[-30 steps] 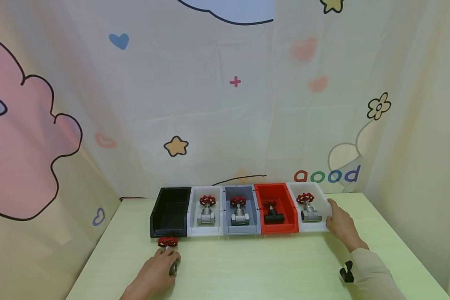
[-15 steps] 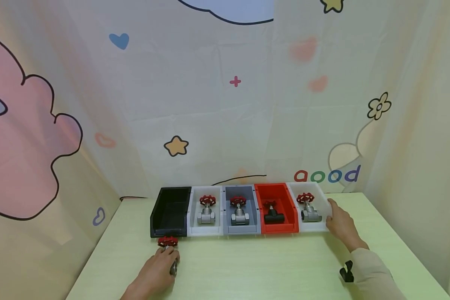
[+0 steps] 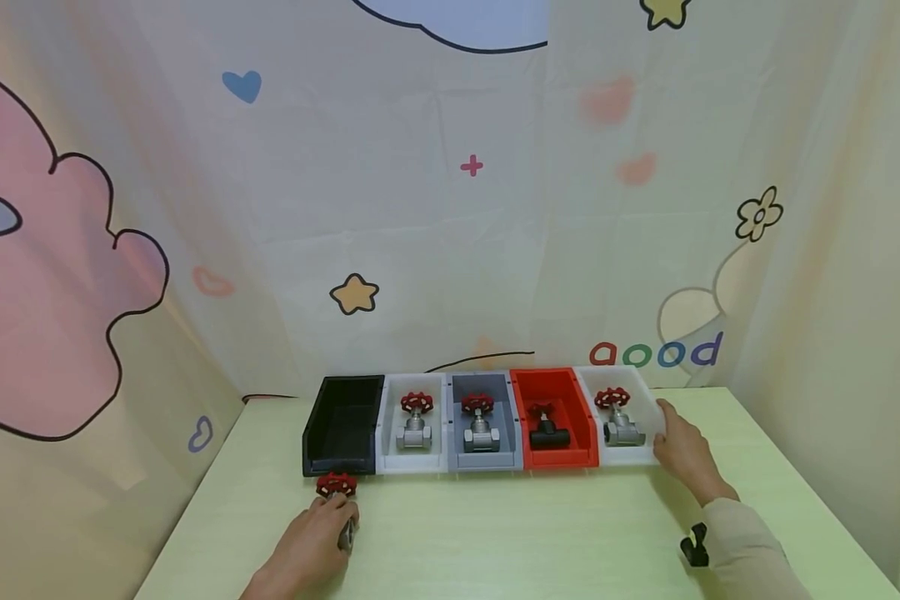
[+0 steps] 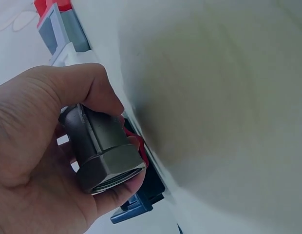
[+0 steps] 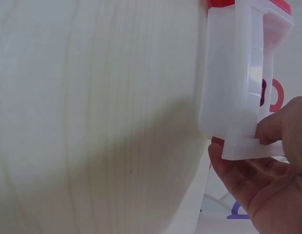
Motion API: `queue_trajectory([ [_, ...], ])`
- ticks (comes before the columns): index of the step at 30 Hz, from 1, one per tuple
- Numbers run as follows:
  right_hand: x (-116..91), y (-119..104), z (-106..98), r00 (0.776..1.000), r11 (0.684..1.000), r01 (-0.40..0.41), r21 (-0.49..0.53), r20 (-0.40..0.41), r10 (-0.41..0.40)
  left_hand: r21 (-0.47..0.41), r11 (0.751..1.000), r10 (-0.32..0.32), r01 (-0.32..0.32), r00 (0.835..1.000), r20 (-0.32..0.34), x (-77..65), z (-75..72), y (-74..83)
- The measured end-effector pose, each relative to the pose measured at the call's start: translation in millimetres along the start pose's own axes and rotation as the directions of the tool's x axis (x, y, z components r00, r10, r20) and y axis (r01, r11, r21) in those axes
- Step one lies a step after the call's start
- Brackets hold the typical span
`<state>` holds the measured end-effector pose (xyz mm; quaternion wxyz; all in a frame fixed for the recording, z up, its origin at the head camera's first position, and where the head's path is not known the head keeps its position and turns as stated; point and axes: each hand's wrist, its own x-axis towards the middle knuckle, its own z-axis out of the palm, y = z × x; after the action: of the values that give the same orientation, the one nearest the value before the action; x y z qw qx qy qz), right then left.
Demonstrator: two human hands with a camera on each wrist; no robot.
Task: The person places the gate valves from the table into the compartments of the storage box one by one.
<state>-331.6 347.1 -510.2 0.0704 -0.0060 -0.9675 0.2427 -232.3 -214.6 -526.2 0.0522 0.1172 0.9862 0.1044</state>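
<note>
My left hand [image 3: 311,533] grips a metal gate valve [image 4: 104,146] by its hexagonal body, its red handwheel [image 3: 336,485] pointing at the front of the black bin [image 3: 341,433]. At the row's right end my right hand [image 3: 686,450] pinches the side wall of a white bin [image 5: 229,73], thumb inside and fingers outside. That bin holds a valve with a red wheel [image 3: 621,421]. Similar valves lie in the other white bin [image 3: 414,462] and the grey bin [image 3: 486,460]. A black-bodied valve [image 3: 547,432] with a dark red wheel lies in the red bin [image 3: 562,458].
The bins stand side by side toward the back of a pale wooden table [image 3: 495,542]. A patterned curtain [image 3: 450,233] hangs behind and at both sides. A small black object [image 3: 694,546] shows beside the right sleeve [image 3: 750,546].
The head view has shifted very slightly. Both hands keep their places, the left with the gate valve and the right at the white bin's wall.
</note>
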Motion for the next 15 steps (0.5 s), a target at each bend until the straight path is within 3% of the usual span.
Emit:
queue_trajectory([
  [9, -0.5, -0.9, 0.6, 1.0, 1.0, -0.005, 0.0, 0.001, 0.005, 0.015, 0.999, 0.034, -0.033, 0.995, -0.095, -6.4, -11.7, 0.5],
  [15, -0.6, -2.3, -0.9, 1.0, 1.0, -0.012, 0.001, 0.011, 0.012, 0.073, 0.993, 0.104, -0.091, 0.972, -0.213, -10.4, -20.8, 0.0],
])
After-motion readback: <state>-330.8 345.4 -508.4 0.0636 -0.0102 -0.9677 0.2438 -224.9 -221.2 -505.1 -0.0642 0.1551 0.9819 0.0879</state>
